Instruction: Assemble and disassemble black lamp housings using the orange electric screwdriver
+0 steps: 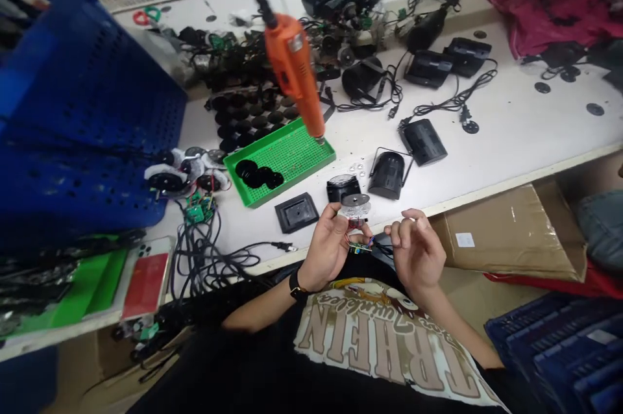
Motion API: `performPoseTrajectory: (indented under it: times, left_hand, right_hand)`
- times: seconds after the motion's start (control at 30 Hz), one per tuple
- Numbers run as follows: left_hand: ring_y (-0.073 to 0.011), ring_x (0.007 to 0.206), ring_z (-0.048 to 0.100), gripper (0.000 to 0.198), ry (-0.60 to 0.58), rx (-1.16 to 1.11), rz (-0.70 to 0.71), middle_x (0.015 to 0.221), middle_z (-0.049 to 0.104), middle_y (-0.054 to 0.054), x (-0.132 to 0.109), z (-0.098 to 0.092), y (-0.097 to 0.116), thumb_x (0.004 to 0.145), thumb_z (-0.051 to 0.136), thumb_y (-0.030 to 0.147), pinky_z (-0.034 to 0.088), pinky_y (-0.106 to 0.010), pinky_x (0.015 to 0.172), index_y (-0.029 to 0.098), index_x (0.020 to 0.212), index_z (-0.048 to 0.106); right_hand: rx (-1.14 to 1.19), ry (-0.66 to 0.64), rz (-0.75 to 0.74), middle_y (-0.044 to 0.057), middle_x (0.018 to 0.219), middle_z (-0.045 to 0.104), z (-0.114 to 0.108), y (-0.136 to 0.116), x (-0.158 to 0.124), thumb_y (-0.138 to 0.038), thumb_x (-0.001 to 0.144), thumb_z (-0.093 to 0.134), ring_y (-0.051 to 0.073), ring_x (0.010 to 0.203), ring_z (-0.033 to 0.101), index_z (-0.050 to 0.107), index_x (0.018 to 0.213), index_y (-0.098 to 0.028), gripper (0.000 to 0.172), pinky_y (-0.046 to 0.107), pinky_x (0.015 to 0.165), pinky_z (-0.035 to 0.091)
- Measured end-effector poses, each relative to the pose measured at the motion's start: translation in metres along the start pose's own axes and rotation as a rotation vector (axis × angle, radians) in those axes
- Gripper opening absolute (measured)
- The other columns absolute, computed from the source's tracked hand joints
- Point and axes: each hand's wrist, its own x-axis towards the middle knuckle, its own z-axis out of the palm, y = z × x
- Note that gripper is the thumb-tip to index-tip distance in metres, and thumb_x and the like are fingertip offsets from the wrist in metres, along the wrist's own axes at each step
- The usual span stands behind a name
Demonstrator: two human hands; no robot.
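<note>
- The left hand (pixel 329 246) is curled around a clear round housing (pixel 354 211), which is gripped between thumb and fingers just above the bench edge (a wristwatch (pixel 294 285) is worn on that wrist).
- A metal disc (pixel 355 200) is seen on top of the housing, and a small green circuit board (pixel 360 246) hangs below it on thin wires.
- The right hand (pixel 416 250) is raised just beside the housing, with its fingers (pixel 402 232) half curled; whether anything is pinched there cannot be told.
- A black square plate (pixel 296 211) and a black cylindrical lamp housing (pixel 387 174) lie near the hands on the white workbench (pixel 516 119).
- An orange electric screwdriver (pixel 293 70) hangs above a green perforated tray (pixel 316 158), its tip almost touching the rim.
- Black discs (pixel 256 174) are held in the tray.
- A bundle of black cables (pixel 204 255) is laid to the left, beside a blue plastic crate (pixel 82 122).
- A cardboard box (pixel 506 235) is seen below the bench edge.
</note>
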Motion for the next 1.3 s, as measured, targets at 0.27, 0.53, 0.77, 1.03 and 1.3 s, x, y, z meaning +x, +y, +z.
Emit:
performPoseTrajectory:
  times: [0.27, 0.53, 0.77, 1.03, 1.3]
  left_hand:
    - [-0.0198, 0.081, 0.076, 0.059, 0.037, -0.145, 0.158, 0.092, 0.073, -0.001, -0.035, -0.044, 0.015, 0.077, 0.090, 0.053, 0.064, -0.036, 0.072, 0.022, 0.108, 0.051]
    - [-0.0177, 0.079, 0.075, 0.057, 0.034, -0.227, 0.189, 0.098, 0.072, -0.003, -0.065, -0.079, 0.037, 0.079, 0.087, 0.056, 0.063, -0.032, 0.070, 0.022, 0.113, 0.057]
    - [-0.0212, 0.076, 0.077, 0.056, 0.035, -0.193, 0.231, 0.085, 0.077, -0.004, -0.076, -0.094, 0.045, 0.085, 0.077, 0.064, 0.061, -0.035, 0.070, 0.023, 0.117, 0.057]
    - [-0.0209, 0.074, 0.077, 0.057, 0.098, -0.188, 0.220, 0.084, 0.077, -0.003, -0.068, -0.084, 0.030, 0.083, 0.079, 0.065, 0.061, -0.035, 0.070, 0.024, 0.113, 0.055]
    - [-0.0165, 0.080, 0.074, 0.043, 0.018, -0.049, 0.286, 0.105, 0.072, -0.002, -0.054, -0.081, 0.019, 0.090, 0.078, 0.051, 0.064, -0.034, 0.074, 0.026, 0.121, 0.060]
  right_hand:
    - [-0.504, -0.308, -0.222, 0.002, 0.100, 0.067, 0.032, 0.034, -0.016, -0.028, 0.092, 0.072, 0.016, 0.090, 0.065, 0.073, 0.112, -0.028, 0.021, 0.031, 0.083, 0.053]
    - [-0.788, -0.712, -0.383, 0.004, 0.114, 0.070, 0.106, 0.040, 0.011, -0.029, 0.090, 0.076, 0.022, 0.105, 0.068, 0.074, 0.117, -0.032, 0.028, 0.042, 0.096, 0.055]
    - [-0.804, -0.838, -0.401, -0.001, 0.096, 0.078, 0.135, 0.048, 0.023, -0.018, 0.091, 0.076, 0.017, 0.093, 0.071, 0.080, 0.103, -0.032, 0.019, 0.034, 0.084, 0.056]
    - [-0.803, -0.907, -0.442, 0.001, 0.105, 0.078, 0.121, 0.038, 0.030, -0.018, 0.089, 0.079, 0.017, 0.101, 0.071, 0.079, 0.112, -0.031, 0.027, 0.033, 0.092, 0.057]
    - [-0.833, -0.843, -0.438, -0.002, 0.094, 0.080, 0.110, 0.021, 0.033, -0.014, 0.084, 0.083, 0.015, 0.086, 0.071, 0.079, 0.105, -0.031, 0.028, 0.030, 0.079, 0.057]
